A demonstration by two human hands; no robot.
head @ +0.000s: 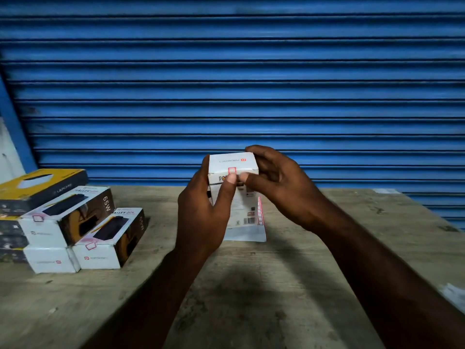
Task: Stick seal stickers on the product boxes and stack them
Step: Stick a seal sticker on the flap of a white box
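Note:
I hold a white product box (232, 162) upright above the table, its end flap facing me. A red-outlined seal sticker (232, 170) sits over the flap's edge. My left hand (203, 210) grips the box from the left, its thumb pressing on the sticker. My right hand (274, 182) wraps the box's right side, with its thumb beside the left thumb. Under the box lies a white sticker sheet (251, 233) with red seals along its right edge.
At the left, a stack of sealed boxes (73, 222) stands on the wooden table (327, 260), with yellow-black boxes (37, 185) behind it. A blue roller shutter (226, 84) closes the back. Something white (453, 295) lies at the right edge.

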